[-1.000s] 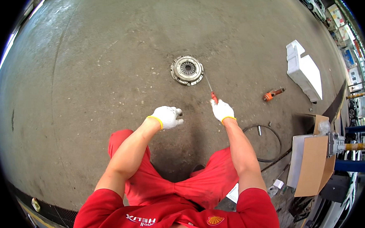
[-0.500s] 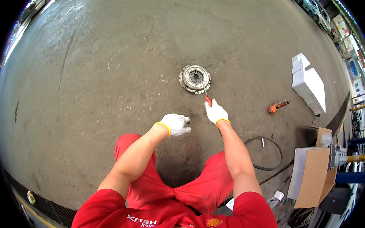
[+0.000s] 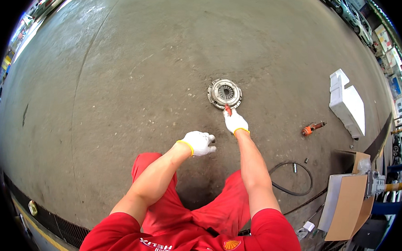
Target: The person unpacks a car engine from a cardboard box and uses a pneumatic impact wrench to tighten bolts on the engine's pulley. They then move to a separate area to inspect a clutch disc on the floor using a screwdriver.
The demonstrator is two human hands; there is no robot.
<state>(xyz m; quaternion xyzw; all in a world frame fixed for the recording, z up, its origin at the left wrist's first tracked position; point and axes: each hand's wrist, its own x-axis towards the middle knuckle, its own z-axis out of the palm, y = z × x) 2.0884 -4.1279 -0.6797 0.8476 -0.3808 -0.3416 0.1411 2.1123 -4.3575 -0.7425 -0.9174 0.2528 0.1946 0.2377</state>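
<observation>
A round metal clutch pressure plate lies on the concrete floor ahead of me, its ring of spring fingers facing up. At its near edge, my gloved right hand is closed around the red handle of a screwdriver. The handle points toward the plate; I cannot make out the shaft clearly. My left hand, in a white glove with a yellow cuff, hovers over the floor nearer to me and to the left. Its fingers are loosely bent and apart, with nothing visible in them.
To the right lie an orange-red power tool and a white foam block. Nearer are a black belt loop, a small metal cylinder and an open cardboard box. A floor grate runs along the lower left.
My right hand has drawn the screwdriver slightly left relative to the plate and turned its handle. The whole view has shifted a little. My left hand stays empty in nearly the same pose.
</observation>
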